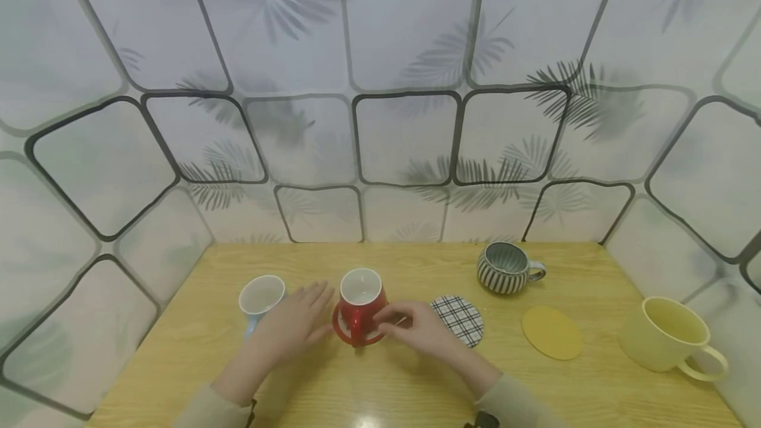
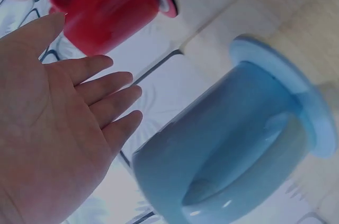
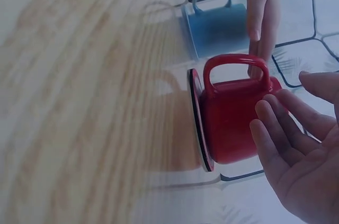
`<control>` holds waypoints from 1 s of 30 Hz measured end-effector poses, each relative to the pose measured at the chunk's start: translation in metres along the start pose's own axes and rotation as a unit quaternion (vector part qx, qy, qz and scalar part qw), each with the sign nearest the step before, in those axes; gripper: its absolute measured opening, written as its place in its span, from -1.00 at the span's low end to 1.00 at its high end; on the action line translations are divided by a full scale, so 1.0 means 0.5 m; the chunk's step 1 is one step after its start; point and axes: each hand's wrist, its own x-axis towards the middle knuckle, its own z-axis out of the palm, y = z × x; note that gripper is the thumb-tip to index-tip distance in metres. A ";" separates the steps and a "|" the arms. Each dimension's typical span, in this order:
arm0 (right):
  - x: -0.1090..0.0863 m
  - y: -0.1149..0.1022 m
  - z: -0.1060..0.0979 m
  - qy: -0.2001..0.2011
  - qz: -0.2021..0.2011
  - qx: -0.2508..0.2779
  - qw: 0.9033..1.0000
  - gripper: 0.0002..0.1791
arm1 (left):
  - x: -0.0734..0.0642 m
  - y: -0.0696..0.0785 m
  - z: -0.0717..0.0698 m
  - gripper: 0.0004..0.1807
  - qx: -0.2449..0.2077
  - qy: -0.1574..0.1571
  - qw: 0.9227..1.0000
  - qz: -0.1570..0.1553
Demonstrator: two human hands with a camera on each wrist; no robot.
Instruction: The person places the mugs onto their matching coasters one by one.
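A red mug (image 1: 373,302) with a white inside stands on a round red-edged coaster (image 1: 341,330), its handle towards me. To its left my left hand (image 1: 292,323) is held out flat, fingers extended, between it and a light blue mug (image 2: 222,139). That blue mug sits on a matching blue coaster (image 2: 265,57), partly behind the left hand in the head view. On the other side, my right hand (image 1: 419,330) has its fingertips right at the red mug's side, the fingers loosely bent and not wrapped round it.
Right of the right hand lies a black-and-white checked coaster (image 1: 458,319). Behind it stands a grey striped cup (image 1: 502,276). A yellow coaster (image 1: 551,333) and a yellow mug (image 1: 654,341) are farther right. Patterned panels (image 1: 404,137) wall in the wooden table (image 1: 380,392).
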 end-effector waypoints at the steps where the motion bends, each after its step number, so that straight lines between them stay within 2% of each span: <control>1: 0.000 -0.001 -0.004 0.001 -0.001 0.000 1.000 -0.77 | -0.001 0.000 -0.003 -0.27 0.003 0.004 1.000 0.002; 10: -0.003 -0.008 -0.040 0.015 0.007 -0.004 1.000 -0.75 | -0.004 0.011 -0.030 -0.29 0.021 0.038 0.999 0.014; 19: -0.010 -0.014 -0.073 0.033 0.009 -0.008 0.999 -0.71 | 0.000 0.028 -0.051 -0.28 0.028 0.041 0.998 0.025; 30: -0.022 -0.003 -0.102 0.058 -0.010 0.007 0.998 -0.74 | 0.009 0.050 -0.066 -0.29 0.038 0.063 0.996 0.046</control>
